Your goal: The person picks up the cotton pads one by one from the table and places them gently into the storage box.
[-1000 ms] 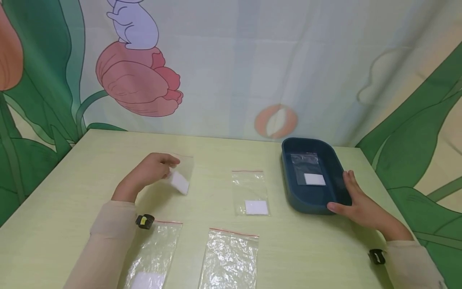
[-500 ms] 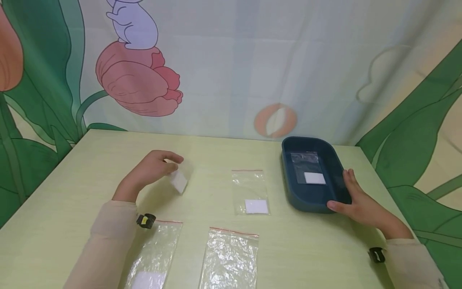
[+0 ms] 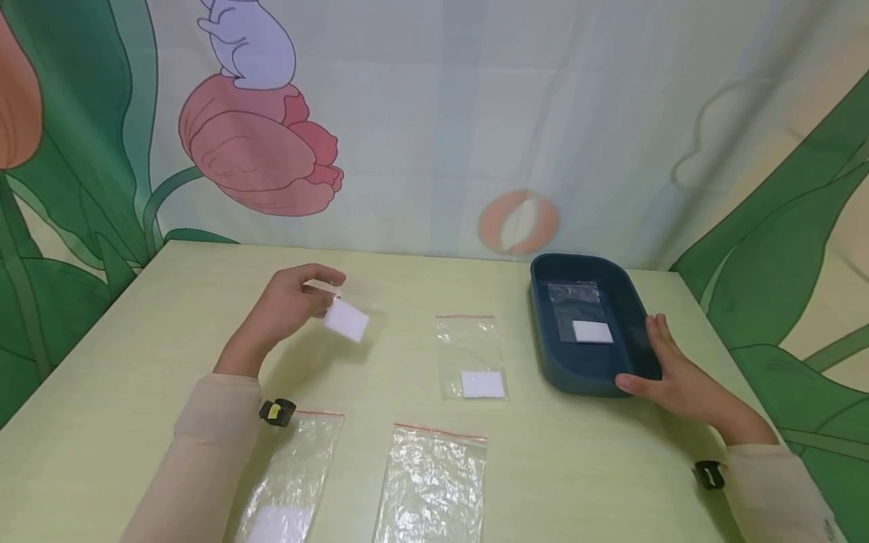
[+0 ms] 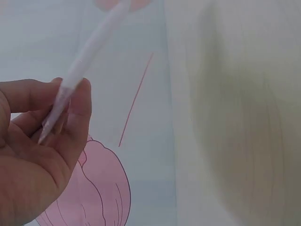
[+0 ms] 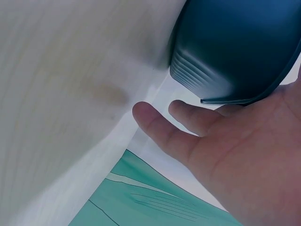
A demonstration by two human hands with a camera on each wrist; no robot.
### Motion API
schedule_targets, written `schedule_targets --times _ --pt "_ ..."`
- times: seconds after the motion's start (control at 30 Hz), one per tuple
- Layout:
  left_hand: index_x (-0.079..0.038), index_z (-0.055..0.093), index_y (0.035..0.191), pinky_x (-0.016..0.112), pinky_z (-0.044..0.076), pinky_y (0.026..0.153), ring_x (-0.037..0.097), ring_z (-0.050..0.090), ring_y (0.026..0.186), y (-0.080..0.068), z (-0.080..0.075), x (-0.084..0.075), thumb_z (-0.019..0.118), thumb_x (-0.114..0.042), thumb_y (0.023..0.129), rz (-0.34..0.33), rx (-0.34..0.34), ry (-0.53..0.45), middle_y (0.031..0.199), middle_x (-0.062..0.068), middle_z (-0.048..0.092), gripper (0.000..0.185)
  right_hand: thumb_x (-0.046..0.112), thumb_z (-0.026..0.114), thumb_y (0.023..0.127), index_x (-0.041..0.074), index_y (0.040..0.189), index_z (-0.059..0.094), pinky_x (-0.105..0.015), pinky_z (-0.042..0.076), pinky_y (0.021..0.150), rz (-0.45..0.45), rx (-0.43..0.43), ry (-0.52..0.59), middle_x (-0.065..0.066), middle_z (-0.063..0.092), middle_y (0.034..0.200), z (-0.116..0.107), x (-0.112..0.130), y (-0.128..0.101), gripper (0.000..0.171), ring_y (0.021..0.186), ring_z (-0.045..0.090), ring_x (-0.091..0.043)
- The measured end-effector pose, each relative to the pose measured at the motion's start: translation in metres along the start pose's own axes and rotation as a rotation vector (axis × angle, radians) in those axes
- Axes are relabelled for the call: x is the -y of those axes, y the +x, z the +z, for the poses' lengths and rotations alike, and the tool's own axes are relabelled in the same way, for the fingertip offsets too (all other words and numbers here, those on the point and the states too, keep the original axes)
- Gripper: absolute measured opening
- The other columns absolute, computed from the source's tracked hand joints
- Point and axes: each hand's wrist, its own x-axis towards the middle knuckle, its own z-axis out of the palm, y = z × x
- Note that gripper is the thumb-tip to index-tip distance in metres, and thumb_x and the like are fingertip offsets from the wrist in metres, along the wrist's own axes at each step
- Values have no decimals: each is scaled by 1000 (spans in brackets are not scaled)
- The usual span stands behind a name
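Observation:
My left hand (image 3: 288, 302) is lifted above the left middle of the yellow-green table (image 3: 122, 354) and pinches a small clear zip bag (image 3: 342, 313) with a white pad inside; the bag tilts off to the right. The left wrist view shows the same bag (image 4: 75, 80) edge-on between thumb and fingers. My right hand (image 3: 668, 377) rests with straight fingers against the near right side of a dark blue tray (image 3: 553, 369). The tray's wall (image 5: 225, 52) fills the top of the right wrist view. Inside the tray lies one clear bag with a white pad (image 3: 592, 330).
Three more clear zip bags lie on the table: one with a white pad at the centre (image 3: 471, 358), a crinkled one at the front centre (image 3: 434, 483), one under my left forearm (image 3: 288, 483). A flower-print curtain (image 3: 434, 128) hangs behind the table.
My left hand has risen slightly with the pinched bag, and the bag has swung up and to the right. My right hand stays against the tray.

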Motion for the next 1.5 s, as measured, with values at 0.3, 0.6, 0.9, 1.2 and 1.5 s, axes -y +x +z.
schedule_targets --times 0.3,0.6,0.9,1.2,1.5 --pt "-26 38 158 38 52 92 30 60 118 -1 -1 0 48 4 100 44 26 -97 150 13 44 66 37 71 95 6 157 -20 -78 10 104 3 -1 8 -17 -32 159 0 -2 0 115 144 -13 -55" --pt "-15 26 162 31 51 94 26 61 118 -4 -6 1 47 1 99 6 77 -225 142 25 51 68 36 71 95 6 157 -21 -77 10 105 -5 1 13 -18 -32 159 -1 1 -1 115 144 -13 -55" --pt "-25 21 163 46 38 108 24 61 116 -7 -1 -6 54 0 97 29 116 -182 155 13 40 78 36 71 95 6 156 -21 -77 10 105 -9 2 13 -18 -32 159 -1 0 0 115 144 -14 -54" --pt "-39 5 162 49 32 108 21 59 125 -7 7 -6 56 10 88 80 205 -190 166 -19 6 102 38 71 94 3 156 -20 -77 10 105 4 4 15 -18 -32 159 1 -1 0 115 144 -13 -55" --pt "-46 1 160 53 28 110 20 55 130 -9 8 -7 62 7 86 85 229 -161 166 -20 2 110 40 70 95 4 157 -19 -77 11 104 7 -3 1 -17 -32 159 1 -1 1 115 144 -11 -55"
